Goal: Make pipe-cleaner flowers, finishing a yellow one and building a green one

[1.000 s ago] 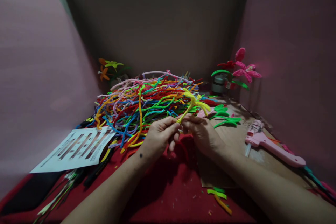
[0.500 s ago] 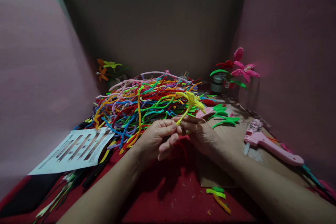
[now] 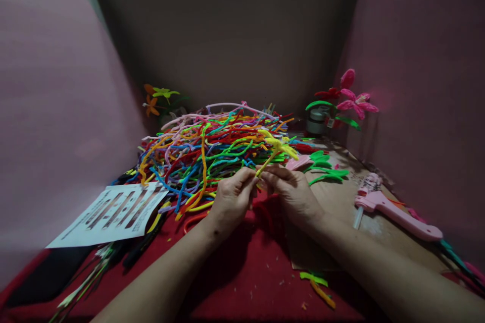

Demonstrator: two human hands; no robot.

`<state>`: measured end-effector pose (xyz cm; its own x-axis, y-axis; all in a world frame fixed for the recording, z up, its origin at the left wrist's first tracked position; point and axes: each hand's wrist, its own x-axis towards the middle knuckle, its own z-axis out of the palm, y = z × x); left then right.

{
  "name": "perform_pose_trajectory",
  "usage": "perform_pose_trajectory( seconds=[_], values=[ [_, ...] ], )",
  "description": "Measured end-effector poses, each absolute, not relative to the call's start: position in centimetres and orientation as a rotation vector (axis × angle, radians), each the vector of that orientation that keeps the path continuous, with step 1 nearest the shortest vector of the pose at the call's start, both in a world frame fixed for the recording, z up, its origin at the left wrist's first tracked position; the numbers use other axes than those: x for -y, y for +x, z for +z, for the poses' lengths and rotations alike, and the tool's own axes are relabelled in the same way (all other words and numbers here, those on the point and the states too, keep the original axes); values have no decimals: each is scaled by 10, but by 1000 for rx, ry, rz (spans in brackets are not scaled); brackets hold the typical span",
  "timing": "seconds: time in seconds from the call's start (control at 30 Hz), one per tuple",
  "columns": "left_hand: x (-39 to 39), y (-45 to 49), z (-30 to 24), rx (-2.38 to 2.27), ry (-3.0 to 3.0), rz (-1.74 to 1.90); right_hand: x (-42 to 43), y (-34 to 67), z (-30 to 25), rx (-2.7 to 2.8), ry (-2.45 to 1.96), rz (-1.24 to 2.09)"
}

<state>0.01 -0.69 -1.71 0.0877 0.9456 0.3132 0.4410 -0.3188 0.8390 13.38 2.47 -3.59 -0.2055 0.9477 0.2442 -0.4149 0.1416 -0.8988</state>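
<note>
A yellow pipe-cleaner flower (image 3: 278, 146) is held up in front of me, its petals pointing away and its fuzzy stem coming down to my fingers. My left hand (image 3: 235, 191) pinches the low end of the stem between thumb and forefinger, the other fingers curled in. Right beside it, my right hand (image 3: 290, 189) is closed on the same stem, its fingertips nearly touching the left ones. The very end of the stem is hidden by the fingers. Behind the hands rises a big heap of coloured pipe cleaners (image 3: 212, 146).
On the right, a pink glue gun (image 3: 397, 212) lies on a brown board (image 3: 333, 202), with green leaves (image 3: 326, 169) and a pink petal piece (image 3: 298, 162). A printed sheet (image 3: 109, 214) lies left. Pink flowers (image 3: 356, 103) stand at the back. Cut scraps (image 3: 320, 287) lie on the red cloth (image 3: 242, 282).
The left hand has turned, and its loosely stretched fingers are now curled under out of sight. The yellow flower has turned slightly in the fingers. The view has shifted a little.
</note>
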Motion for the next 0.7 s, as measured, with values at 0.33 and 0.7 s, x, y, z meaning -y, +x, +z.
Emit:
perform_pose_trajectory(
  seconds=[0.33, 0.7],
  values=[
    [7, 0, -18, -1369, 1889, 1177, -26, 136, -40, 1086, -597, 1588],
    [6, -4, -25, -1346, 2183, 1279, -25, 135, -36, 971, -522, 1682]
  ],
)
